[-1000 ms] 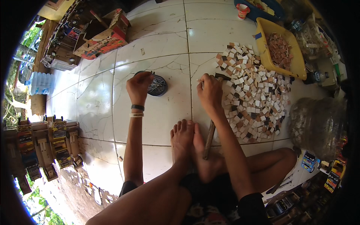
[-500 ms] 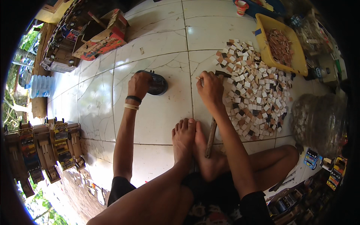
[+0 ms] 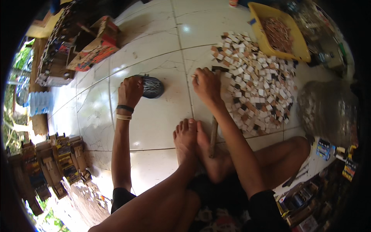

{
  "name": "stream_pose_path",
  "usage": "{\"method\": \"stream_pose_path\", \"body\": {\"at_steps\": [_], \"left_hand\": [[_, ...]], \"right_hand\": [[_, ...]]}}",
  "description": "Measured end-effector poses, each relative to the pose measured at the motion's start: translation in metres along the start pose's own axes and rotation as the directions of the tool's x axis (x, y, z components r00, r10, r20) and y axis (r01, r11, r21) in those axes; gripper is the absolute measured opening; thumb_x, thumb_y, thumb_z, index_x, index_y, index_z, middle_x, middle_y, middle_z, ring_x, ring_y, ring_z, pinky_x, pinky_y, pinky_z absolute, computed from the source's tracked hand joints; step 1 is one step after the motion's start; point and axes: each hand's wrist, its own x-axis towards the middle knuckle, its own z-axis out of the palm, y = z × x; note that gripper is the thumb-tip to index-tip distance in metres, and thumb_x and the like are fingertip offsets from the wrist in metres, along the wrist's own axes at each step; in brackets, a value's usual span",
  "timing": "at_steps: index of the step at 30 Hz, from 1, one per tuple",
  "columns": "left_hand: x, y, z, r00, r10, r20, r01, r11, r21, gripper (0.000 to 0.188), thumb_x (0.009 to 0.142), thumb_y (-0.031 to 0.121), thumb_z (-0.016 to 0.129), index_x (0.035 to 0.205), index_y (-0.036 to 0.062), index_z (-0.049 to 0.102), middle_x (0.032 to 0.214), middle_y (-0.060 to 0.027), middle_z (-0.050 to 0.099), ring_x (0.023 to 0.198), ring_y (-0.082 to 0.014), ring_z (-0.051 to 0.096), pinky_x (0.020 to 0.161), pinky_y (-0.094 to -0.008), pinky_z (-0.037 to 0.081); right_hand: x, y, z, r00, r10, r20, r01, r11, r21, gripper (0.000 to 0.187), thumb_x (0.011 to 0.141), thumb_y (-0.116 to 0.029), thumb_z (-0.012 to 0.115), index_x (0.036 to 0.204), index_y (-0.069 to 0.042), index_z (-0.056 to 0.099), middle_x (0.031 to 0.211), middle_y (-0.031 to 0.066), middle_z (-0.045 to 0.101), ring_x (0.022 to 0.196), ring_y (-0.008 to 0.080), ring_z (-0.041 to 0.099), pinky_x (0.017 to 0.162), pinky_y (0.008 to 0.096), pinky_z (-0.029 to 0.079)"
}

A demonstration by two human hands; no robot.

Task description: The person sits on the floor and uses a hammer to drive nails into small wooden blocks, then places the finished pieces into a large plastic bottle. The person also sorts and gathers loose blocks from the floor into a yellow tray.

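The left hand (image 3: 130, 91) rests on a round dark tin (image 3: 153, 87) on the tiled floor (image 3: 154, 123), fingers curled over its near rim; the tin's contents are hard to make out. The right hand (image 3: 206, 86) sits at the near edge of a spread of small wooden tiles (image 3: 257, 83), fingers pinched together on something too small to identify. A wooden stick (image 3: 213, 136) lies beside the feet, its long axis running from the person toward the tiles. Beyond the spread stands a yellow tray (image 3: 266, 38), and a clear bag (image 3: 328, 110) lies to the right.
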Motion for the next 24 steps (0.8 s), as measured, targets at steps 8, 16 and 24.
{"method": "stream_pose_path", "body": {"at_steps": [8, 16, 24], "left_hand": [[0.012, 0.031, 0.021, 0.997, -0.078, 0.015, 0.077, 0.898, -0.432, 0.008, 0.092, 0.011, 0.073, 0.092, 0.0043, 0.077, 0.085, -0.0110, 0.079, 0.083, -0.0228, 0.079, 0.073, -0.0353, 0.061], [0.005, 0.040, 0.025, 0.952, -0.250, 0.176, 0.278, 0.462, -0.842, 0.016, 0.104, 0.007, 0.061, 0.117, -0.0025, 0.059, 0.099, -0.0097, 0.070, 0.091, -0.0196, 0.075, 0.086, -0.0332, 0.064], [-0.001, 0.089, 0.038, 0.954, -0.101, 0.282, 0.299, 0.309, -0.903, 0.035, 0.095, -0.001, 0.070, 0.129, -0.0087, 0.066, 0.107, -0.0088, 0.069, 0.099, -0.0201, 0.074, 0.093, -0.0345, 0.063]], "right_hand": [[-0.004, -0.003, 0.003, 0.998, -0.007, -0.059, 0.007, 1.000, 0.015, 0.010, 0.088, -0.015, 0.072, 0.095, -0.009, 0.067, 0.091, 0.0103, 0.065, 0.088, 0.0301, 0.069, 0.096, 0.0575, 0.044], [-0.003, -0.006, -0.006, 0.999, 0.018, 0.042, -0.021, 0.997, 0.077, 0.014, 0.089, -0.013, 0.073, 0.100, -0.007, 0.069, 0.090, 0.0125, 0.065, 0.088, 0.0314, 0.070, 0.077, 0.0463, 0.057], [-0.001, -0.001, -0.001, 1.000, 0.026, -0.011, -0.025, 0.992, 0.124, 0.008, 0.089, -0.014, 0.074, 0.097, -0.012, 0.072, 0.090, 0.0109, 0.066, 0.086, 0.0324, 0.070, 0.087, 0.0505, 0.051]]}}
